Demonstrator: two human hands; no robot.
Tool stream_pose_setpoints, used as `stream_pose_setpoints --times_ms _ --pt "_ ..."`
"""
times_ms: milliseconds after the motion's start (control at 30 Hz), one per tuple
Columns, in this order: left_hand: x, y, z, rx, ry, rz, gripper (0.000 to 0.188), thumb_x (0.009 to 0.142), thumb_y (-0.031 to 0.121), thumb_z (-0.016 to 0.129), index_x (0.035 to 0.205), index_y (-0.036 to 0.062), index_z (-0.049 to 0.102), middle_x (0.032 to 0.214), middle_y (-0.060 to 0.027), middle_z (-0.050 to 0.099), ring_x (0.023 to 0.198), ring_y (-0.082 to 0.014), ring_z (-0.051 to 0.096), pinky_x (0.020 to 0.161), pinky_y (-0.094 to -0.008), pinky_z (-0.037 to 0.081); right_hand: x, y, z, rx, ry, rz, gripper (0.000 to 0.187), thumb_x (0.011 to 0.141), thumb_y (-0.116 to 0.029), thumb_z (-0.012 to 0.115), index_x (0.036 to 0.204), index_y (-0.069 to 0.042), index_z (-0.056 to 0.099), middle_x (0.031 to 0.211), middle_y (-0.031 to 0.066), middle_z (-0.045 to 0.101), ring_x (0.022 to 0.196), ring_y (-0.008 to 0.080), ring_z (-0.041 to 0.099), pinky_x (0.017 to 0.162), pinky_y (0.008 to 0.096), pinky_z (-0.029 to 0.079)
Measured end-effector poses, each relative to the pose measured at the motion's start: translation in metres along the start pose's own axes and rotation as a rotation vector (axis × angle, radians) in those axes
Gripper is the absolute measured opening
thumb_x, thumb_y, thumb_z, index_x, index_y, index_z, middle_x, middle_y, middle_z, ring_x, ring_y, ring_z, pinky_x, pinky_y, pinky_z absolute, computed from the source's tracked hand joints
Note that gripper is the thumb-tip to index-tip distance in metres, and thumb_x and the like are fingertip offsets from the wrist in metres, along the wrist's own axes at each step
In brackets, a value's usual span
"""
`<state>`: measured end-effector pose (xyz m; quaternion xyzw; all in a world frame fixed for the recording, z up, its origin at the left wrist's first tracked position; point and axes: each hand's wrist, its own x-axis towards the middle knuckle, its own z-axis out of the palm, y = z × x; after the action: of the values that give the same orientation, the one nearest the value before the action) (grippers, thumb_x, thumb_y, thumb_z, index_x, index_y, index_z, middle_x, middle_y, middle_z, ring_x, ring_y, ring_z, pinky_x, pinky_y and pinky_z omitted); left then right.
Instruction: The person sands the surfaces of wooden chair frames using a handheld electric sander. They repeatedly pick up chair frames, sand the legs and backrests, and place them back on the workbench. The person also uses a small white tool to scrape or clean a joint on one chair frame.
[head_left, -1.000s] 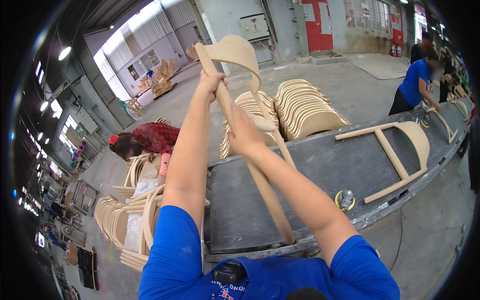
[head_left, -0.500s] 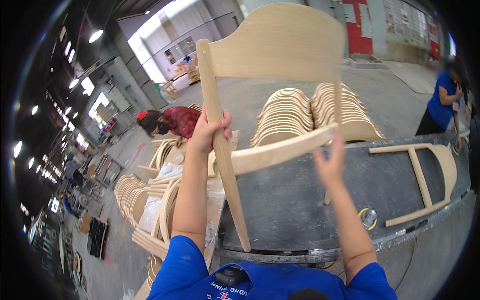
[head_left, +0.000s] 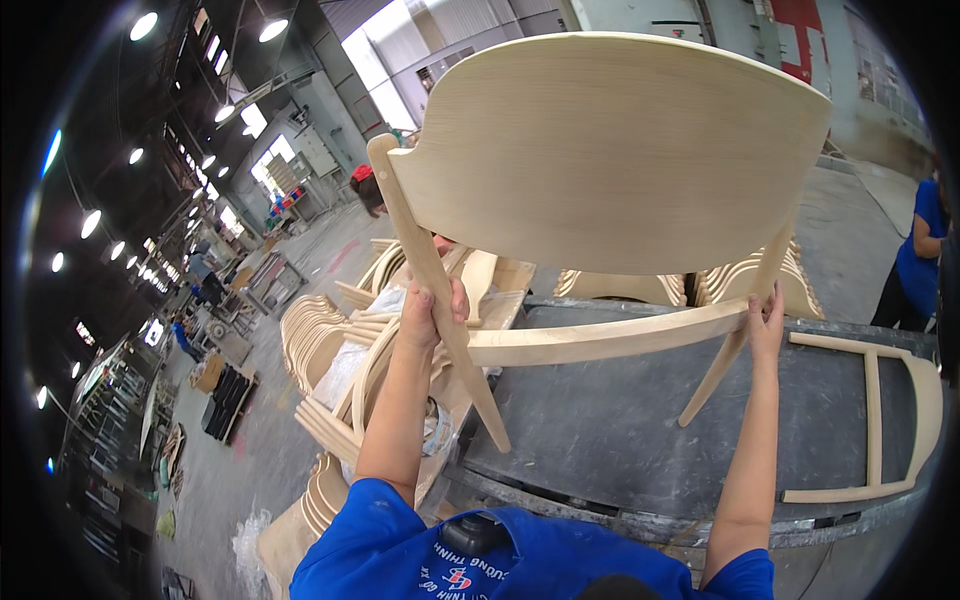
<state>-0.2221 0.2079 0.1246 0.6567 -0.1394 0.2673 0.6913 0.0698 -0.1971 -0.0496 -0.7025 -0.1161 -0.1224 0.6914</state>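
Note:
Upright before me is a pale wooden chair back frame (head_left: 610, 150), made of a broad curved panel, two tapered legs and a curved crossrail (head_left: 600, 342) between them. My left hand (head_left: 428, 312) is closed around the left leg, just above the rail joint. At the right leg, my right hand (head_left: 766, 325) grips where the rail meets it, thumb and fingers on the wood. Both leg ends point down over the dark worktable (head_left: 600, 420); whether they touch its top I cannot tell. A similar chair back frame (head_left: 874, 420) lies flat on the table at the right.
Stacks of curved wooden panels (head_left: 620, 287) stand beyond the table. More curved parts (head_left: 315, 340) and loose wooden pieces (head_left: 340, 430) are at the left, by a pale board. A person in blue (head_left: 920, 250) stands at far right; another with red headwear (head_left: 367, 188) bends at far left.
My right hand has come onto the right leg from beside it. The chair back frame has turned so its panel faces me more broadly, and my view has shifted.

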Motion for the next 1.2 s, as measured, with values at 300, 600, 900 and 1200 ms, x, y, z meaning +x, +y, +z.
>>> stream_pose_setpoints --times_ms 300,600,900,1200 --pt "-0.047 -0.016 0.000 0.294 0.425 0.043 0.070 0.091 0.067 0.043 0.122 0.0037 0.047 0.068 -0.0061 0.051 0.060 -0.0155 0.052 0.054 -0.0271 0.045 -0.006 0.036 0.017 0.328 -0.094 -0.068 0.047 0.100 -0.038 0.051 0.124 0.003 0.049 0.109 0.0078 0.058 0.100 0.0148 0.050 0.092 0.0293 0.040" --pt "-0.115 -0.074 0.022 0.139 0.758 0.021 0.065 0.095 0.066 0.029 0.098 0.0038 0.049 0.080 -0.0092 0.055 0.072 -0.0203 0.056 0.068 -0.0338 0.050 0.073 -0.106 0.012 -0.050 0.034 -0.311 0.043 0.093 -0.044 0.060 0.101 -0.001 0.064 0.077 0.0013 0.058 0.073 0.0103 0.050 0.065 0.0261 0.040" --pt "-0.176 -0.173 0.033 -0.298 0.803 -0.545 0.066 0.100 0.056 0.012 0.122 0.0020 0.045 0.117 -0.0175 0.057 0.113 -0.0300 0.055 0.099 -0.0473 0.044 0.122 -0.202 0.088 -0.622 -0.168 -0.641 0.059 0.085 -0.060 0.062 0.110 -0.006 0.067 0.087 0.0046 0.064 0.083 0.0135 0.058 0.078 0.0247 0.043" --pt "-0.236 -0.310 0.028 -0.414 0.649 -0.962 0.050 0.104 0.037 0.033 0.133 -0.0040 0.036 0.128 -0.0216 0.050 0.110 -0.0318 0.060 0.091 -0.0387 0.053 0.123 -0.105 0.186 -0.956 -0.409 -0.623 0.064 0.083 -0.062 0.062 0.117 -0.008 0.065 0.104 0.0118 0.067 0.100 0.0225 0.061 0.090 0.0312 0.044"
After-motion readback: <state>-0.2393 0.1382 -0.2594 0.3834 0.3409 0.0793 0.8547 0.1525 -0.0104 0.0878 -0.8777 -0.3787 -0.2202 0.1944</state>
